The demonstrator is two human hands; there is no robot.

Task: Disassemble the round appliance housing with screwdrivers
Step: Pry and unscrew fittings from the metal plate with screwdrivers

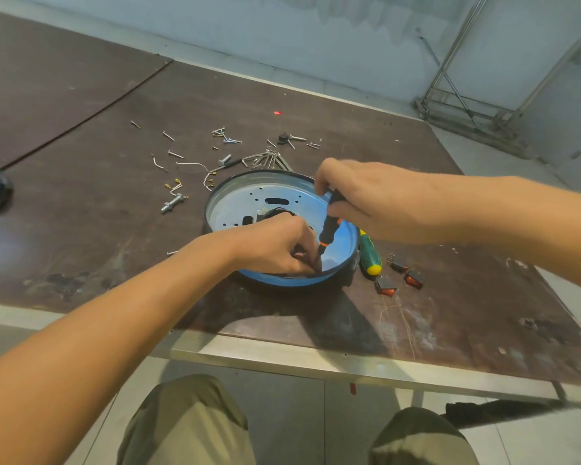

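The round metal housing (249, 199) lies open side up on the brown table, its floor pierced by holes and slots. My right hand (359, 196) grips the top of a black and orange screwdriver (327, 228) that stands almost upright inside the housing's near wall. My left hand (275, 245) sits inside the housing with fingers curled around the screwdriver's tip; what it pinches there is hidden. A black part (275, 212) shows just behind the left hand.
A green and yellow screwdriver (369, 255) lies right of the housing, with three red rocker switches (399, 275) beside it. Several screws, bolts, wires and a set of hex keys (269, 161) are scattered behind the housing. The table's near edge (282, 355) runs above my knees.
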